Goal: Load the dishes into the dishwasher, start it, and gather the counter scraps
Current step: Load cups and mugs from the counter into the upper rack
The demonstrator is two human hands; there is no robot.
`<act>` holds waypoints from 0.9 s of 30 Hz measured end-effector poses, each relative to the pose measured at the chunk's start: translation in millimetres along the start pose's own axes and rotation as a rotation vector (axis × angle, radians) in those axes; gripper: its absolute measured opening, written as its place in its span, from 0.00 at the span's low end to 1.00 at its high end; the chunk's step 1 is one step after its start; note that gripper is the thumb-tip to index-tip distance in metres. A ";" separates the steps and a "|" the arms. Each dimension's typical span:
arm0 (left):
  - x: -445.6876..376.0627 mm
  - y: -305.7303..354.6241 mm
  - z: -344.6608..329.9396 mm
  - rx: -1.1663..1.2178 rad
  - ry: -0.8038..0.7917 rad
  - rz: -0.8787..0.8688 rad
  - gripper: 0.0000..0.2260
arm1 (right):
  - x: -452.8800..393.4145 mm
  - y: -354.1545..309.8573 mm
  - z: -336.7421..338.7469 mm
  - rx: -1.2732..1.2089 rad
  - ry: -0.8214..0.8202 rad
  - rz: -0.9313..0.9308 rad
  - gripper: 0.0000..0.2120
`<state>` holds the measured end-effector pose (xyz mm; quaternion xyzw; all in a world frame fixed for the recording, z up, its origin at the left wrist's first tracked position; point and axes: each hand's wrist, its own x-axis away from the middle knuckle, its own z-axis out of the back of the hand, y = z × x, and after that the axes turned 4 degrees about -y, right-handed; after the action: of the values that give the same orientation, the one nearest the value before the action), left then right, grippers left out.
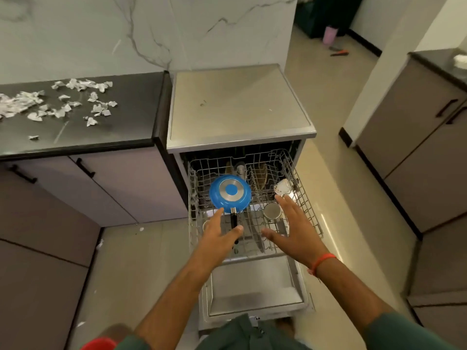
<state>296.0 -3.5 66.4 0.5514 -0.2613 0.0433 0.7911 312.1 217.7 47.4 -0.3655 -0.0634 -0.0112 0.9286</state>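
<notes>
The dishwasher (240, 104) stands open, its door (255, 284) folded down and its wire rack (307, 213) pulled out. A blue pan (230, 194) lies upside down in the rack, black handle toward me. Beside it sit a steel cup (272, 210) and a white patterned cup (282, 189); brown plates (261, 174) stand further back. My left hand (219, 234) hovers open over the pan's handle, holding nothing. My right hand (290, 227) is spread open just right of the steel cup. Torn paper scraps (68, 102) lie scattered on the black counter (131, 117) at left.
Grey cabinets (75, 195) with black handles sit under the counter. Another cabinet unit (424, 147) stands at right across a beige tiled floor (333, 173). A pink bottle (329, 35) and small tools lie on the floor far back. A few scraps dot the floor at left.
</notes>
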 end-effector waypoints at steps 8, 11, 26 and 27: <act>3.4 -11.4 -47.7 0.453 0.146 0.288 0.31 | -5.6 44.8 19.2 -0.148 -0.171 0.007 0.46; 9.7 -17.5 -58.5 0.478 0.185 0.322 0.30 | -9.5 52.6 17.6 -0.156 -0.222 0.018 0.46; -44.3 -65.5 -39.6 0.374 0.087 0.396 0.31 | -24.5 89.3 -39.4 -0.794 -0.313 -0.522 0.55; -46.7 -72.2 -38.5 0.367 0.083 0.420 0.31 | -26.3 92.7 -43.7 -0.807 -0.301 -0.547 0.53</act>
<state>295.7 13.2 -26.3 0.6169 -0.3250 0.2755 0.6617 297.1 255.2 -50.4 -0.6627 -0.2802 -0.2249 0.6570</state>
